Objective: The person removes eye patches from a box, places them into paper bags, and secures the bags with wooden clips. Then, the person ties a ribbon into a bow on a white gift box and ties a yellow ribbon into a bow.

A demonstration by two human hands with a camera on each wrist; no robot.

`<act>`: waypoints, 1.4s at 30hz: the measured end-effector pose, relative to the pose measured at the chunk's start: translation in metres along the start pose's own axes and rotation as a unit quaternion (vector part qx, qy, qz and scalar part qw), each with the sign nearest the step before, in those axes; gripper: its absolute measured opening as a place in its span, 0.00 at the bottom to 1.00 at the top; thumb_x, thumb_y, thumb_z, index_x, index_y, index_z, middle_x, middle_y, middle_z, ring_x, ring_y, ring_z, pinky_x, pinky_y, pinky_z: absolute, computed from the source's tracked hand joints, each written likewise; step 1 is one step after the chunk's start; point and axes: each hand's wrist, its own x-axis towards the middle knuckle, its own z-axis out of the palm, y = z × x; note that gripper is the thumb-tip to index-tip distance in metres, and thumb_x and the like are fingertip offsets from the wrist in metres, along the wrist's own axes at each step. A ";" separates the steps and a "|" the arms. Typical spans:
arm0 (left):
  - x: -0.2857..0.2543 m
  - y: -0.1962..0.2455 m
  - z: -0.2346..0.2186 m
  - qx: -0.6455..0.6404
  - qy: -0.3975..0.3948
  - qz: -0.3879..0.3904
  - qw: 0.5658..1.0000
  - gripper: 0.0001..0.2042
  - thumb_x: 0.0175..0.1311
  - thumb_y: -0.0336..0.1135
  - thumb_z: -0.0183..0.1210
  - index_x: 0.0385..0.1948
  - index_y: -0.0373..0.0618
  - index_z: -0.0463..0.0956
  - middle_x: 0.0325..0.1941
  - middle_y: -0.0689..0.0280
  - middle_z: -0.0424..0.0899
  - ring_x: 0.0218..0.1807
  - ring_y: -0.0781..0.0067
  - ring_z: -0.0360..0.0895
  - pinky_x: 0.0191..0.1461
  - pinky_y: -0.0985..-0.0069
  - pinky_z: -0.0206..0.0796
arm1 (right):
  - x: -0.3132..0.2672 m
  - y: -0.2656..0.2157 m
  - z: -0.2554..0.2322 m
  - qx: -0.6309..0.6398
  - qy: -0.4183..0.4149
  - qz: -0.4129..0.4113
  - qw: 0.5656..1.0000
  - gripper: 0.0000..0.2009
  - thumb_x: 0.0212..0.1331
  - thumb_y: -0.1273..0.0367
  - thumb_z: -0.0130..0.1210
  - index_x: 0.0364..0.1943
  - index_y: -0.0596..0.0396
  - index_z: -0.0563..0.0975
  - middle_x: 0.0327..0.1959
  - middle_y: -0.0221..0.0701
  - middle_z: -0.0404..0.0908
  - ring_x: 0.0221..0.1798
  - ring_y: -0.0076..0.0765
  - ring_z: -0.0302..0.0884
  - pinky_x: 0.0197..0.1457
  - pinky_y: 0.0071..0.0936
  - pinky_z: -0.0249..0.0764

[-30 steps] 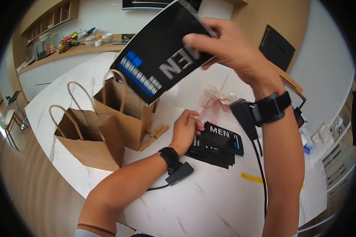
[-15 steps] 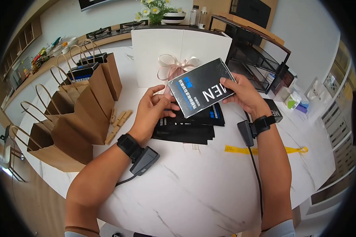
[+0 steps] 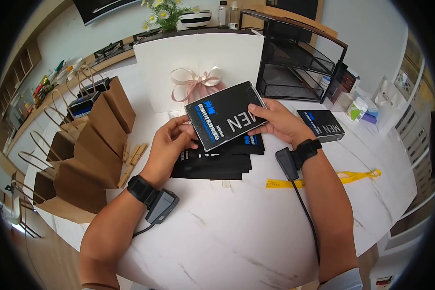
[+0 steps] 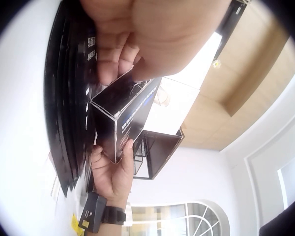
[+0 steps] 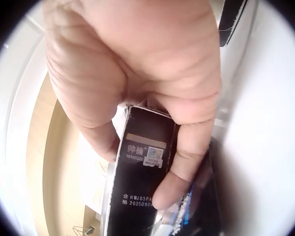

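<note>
A black MEN box (image 3: pixel 224 116) is tilted over dark flat packets (image 3: pixel 212 166). My right hand (image 3: pixel 282 121) grips its right end, thumb on the printed face and fingers underneath; the right wrist view shows the labelled narrow side of the box (image 5: pixel 145 162) between thumb and fingers of this hand (image 5: pixel 137 73). At the left end, my left hand (image 3: pixel 166 147) has bent fingers and thumb against the box edge. In the left wrist view, the thumb and fingertips of this hand (image 4: pixel 147 39) meet the near end of the box (image 4: pixel 115 115).
Brown paper bags (image 3: pixel 89 159) line the left side, the far ones holding dark boxes. Wooden clothespins (image 3: pixel 133 162) lie beside them. Behind stands a white box (image 3: pixel 154 77) with a pink ribbon bow. Rightward are a black mesh shelf (image 3: pixel 290 89), another MEN box (image 3: pixel 321 126) and a yellow strap (image 3: pixel 343 179).
My right hand has brought the box down from in front of the bags to above the packets. My left hand has moved from the packets to its left end. The head view has shifted.
</note>
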 end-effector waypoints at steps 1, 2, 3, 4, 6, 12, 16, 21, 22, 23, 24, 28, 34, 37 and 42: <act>-0.001 0.000 0.001 0.012 0.004 0.009 1.000 0.24 0.74 0.36 0.59 0.63 0.26 0.67 0.44 0.62 0.84 0.45 0.76 0.81 0.50 0.79 0.76 | -0.001 0.002 -0.001 0.008 -0.004 0.015 1.000 0.21 0.71 0.59 0.59 0.55 0.63 0.72 0.48 0.35 0.81 0.49 0.29 0.84 0.50 0.32 0.88; 0.000 0.001 0.000 0.011 0.003 0.006 1.000 0.24 0.74 0.36 0.59 0.63 0.26 0.67 0.44 0.62 0.84 0.45 0.76 0.81 0.50 0.79 0.76 | 0.000 0.006 -0.003 0.010 -0.003 0.017 1.000 0.21 0.71 0.59 0.59 0.55 0.63 0.72 0.48 0.35 0.81 0.49 0.29 0.84 0.50 0.32 0.88; 0.000 0.001 -0.001 0.007 -0.002 0.005 1.000 0.24 0.74 0.35 0.60 0.64 0.26 0.67 0.43 0.62 0.84 0.44 0.77 0.81 0.50 0.79 0.76 | 0.001 0.011 -0.004 0.019 -0.011 0.015 1.000 0.21 0.71 0.59 0.59 0.55 0.63 0.72 0.48 0.36 0.82 0.50 0.29 0.84 0.51 0.33 0.88; 0.000 0.000 -0.002 0.002 -0.007 0.005 1.000 0.25 0.73 0.35 0.61 0.64 0.27 0.67 0.43 0.62 0.84 0.44 0.78 0.81 0.50 0.79 0.76 | 0.002 0.014 -0.005 0.027 -0.020 0.012 0.999 0.21 0.71 0.59 0.60 0.55 0.63 0.72 0.48 0.36 0.82 0.50 0.30 0.84 0.52 0.33 0.88; 0.000 0.001 0.000 0.004 -0.001 0.003 1.000 0.25 0.73 0.34 0.60 0.65 0.28 0.66 0.43 0.62 0.84 0.43 0.77 0.82 0.51 0.79 0.77 | 0.001 0.013 -0.005 0.016 -0.016 0.013 1.000 0.21 0.72 0.59 0.59 0.56 0.62 0.72 0.49 0.37 0.81 0.51 0.30 0.84 0.53 0.34 0.88; -0.002 0.006 -0.003 0.016 -0.013 -0.007 1.000 0.22 0.74 0.32 0.58 0.65 0.31 0.65 0.50 0.61 0.84 0.49 0.73 0.83 0.55 0.75 0.78 | -0.006 0.000 0.004 0.002 -0.018 -0.001 1.000 0.23 0.71 0.59 0.61 0.57 0.64 0.71 0.51 0.37 0.81 0.52 0.31 0.84 0.54 0.36 0.88; 0.001 0.002 -0.004 0.007 0.016 -0.025 1.000 0.21 0.72 0.26 0.54 0.64 0.31 0.65 0.51 0.61 0.84 0.48 0.73 0.84 0.55 0.74 0.78 | -0.010 -0.003 0.008 -0.028 -0.013 -0.032 0.999 0.23 0.71 0.59 0.60 0.57 0.65 0.71 0.50 0.37 0.81 0.51 0.32 0.84 0.53 0.36 0.88; -0.001 -0.005 -0.010 -0.028 0.056 -0.020 0.998 0.25 0.70 0.26 0.47 0.69 0.32 0.58 0.51 0.57 0.82 0.50 0.68 0.84 0.55 0.68 0.79 | -0.007 -0.012 0.004 -0.037 0.010 -0.048 0.998 0.23 0.74 0.57 0.55 0.55 0.67 0.72 0.47 0.38 0.82 0.47 0.31 0.86 0.50 0.35 0.89; -0.002 -0.003 -0.010 -0.030 0.059 -0.016 0.998 0.25 0.70 0.26 0.47 0.69 0.32 0.58 0.51 0.57 0.82 0.50 0.68 0.84 0.55 0.68 0.79 | -0.007 -0.014 0.003 -0.040 0.008 -0.049 0.998 0.23 0.74 0.57 0.55 0.55 0.67 0.72 0.47 0.38 0.82 0.47 0.31 0.86 0.50 0.35 0.89; -0.003 0.001 -0.008 -0.090 0.068 -0.022 0.993 0.26 0.73 0.32 0.46 0.70 0.34 0.56 0.55 0.54 0.79 0.52 0.65 0.83 0.57 0.66 0.78 | -0.008 -0.015 0.002 -0.052 0.020 -0.036 0.998 0.22 0.75 0.57 0.54 0.55 0.67 0.72 0.47 0.38 0.82 0.46 0.31 0.86 0.50 0.35 0.89; -0.002 0.003 -0.006 -0.150 0.076 -0.028 0.985 0.27 0.75 0.38 0.45 0.72 0.36 0.53 0.59 0.51 0.76 0.54 0.61 0.82 0.58 0.64 0.77 | -0.010 -0.017 0.002 -0.064 0.031 -0.023 0.997 0.22 0.75 0.57 0.54 0.55 0.67 0.73 0.47 0.38 0.82 0.46 0.30 0.86 0.50 0.35 0.89; -0.003 0.007 0.004 -0.100 0.068 -0.001 0.993 0.38 0.78 0.63 0.41 0.77 0.44 0.46 0.68 0.47 0.69 0.56 0.55 0.81 0.61 0.61 0.76 | -0.015 -0.020 -0.001 0.020 0.032 -0.063 0.997 0.21 0.76 0.58 0.53 0.56 0.66 0.73 0.45 0.37 0.83 0.46 0.30 0.86 0.49 0.35 0.89; -0.005 0.011 0.001 -0.152 0.072 -0.026 0.985 0.39 0.76 0.67 0.40 0.77 0.47 0.50 0.71 0.51 0.67 0.62 0.58 0.79 0.64 0.63 0.75 | -0.017 -0.043 0.002 -0.168 0.123 -0.070 0.976 0.22 0.75 0.57 0.53 0.51 0.68 0.76 0.40 0.34 0.85 0.42 0.29 0.87 0.48 0.36 0.89; 0.001 0.003 -0.002 -0.086 0.015 -0.012 0.996 0.38 0.76 0.67 0.40 0.75 0.45 0.53 0.71 0.53 0.68 0.63 0.60 0.78 0.64 0.61 0.75 | -0.030 -0.061 0.001 -0.126 0.113 -0.124 0.978 0.22 0.75 0.55 0.52 0.53 0.64 0.76 0.41 0.33 0.85 0.43 0.28 0.87 0.48 0.33 0.88; -0.003 0.006 -0.004 -0.127 0.045 -0.013 0.991 0.36 0.77 0.62 0.47 0.73 0.43 0.57 0.62 0.55 0.77 0.59 0.65 0.80 0.62 0.66 0.76 | -0.044 -0.083 0.009 -0.180 0.160 -0.143 0.960 0.23 0.75 0.54 0.52 0.54 0.64 0.76 0.41 0.35 0.85 0.43 0.29 0.87 0.50 0.33 0.88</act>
